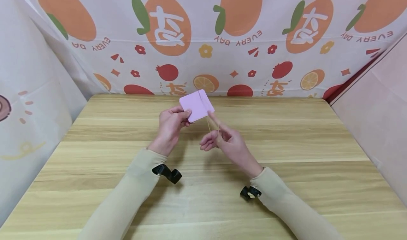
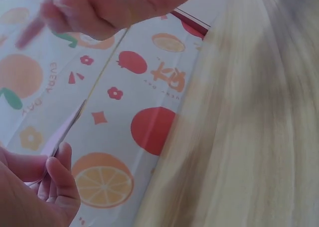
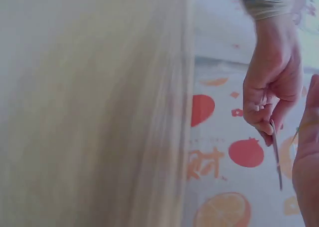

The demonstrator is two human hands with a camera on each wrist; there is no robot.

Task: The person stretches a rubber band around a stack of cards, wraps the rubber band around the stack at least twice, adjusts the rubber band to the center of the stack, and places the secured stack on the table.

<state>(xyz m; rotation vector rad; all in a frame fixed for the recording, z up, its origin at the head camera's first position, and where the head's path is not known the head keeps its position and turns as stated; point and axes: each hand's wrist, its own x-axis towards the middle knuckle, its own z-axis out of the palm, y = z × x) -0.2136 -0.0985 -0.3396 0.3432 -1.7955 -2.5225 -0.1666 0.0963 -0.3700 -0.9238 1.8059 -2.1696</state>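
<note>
My left hand (image 1: 170, 128) pinches the lower left corner of a thin pink square card (image 1: 194, 107) with rounded corners, held tilted above the table. Seen edge-on in the left wrist view, the card (image 2: 65, 127) looks flat and slim. A thin yellowish elastic band (image 2: 103, 70) runs taut from the card's edge to my right hand (image 1: 233, 146). In the head view a faint line also crosses the card's face. The right index finger points at the card's lower right side; the other fingers are curled, with the band caught around them. Exactly which fingers hold it is unclear.
A wood-grain table (image 1: 197, 204) lies beneath both hands. Behind it hangs a white cloth (image 1: 187, 61) printed with fruit, and pale cloths (image 1: 35, 91) flank the sides. Each sleeved wrist bears a black camera mount (image 1: 166, 173).
</note>
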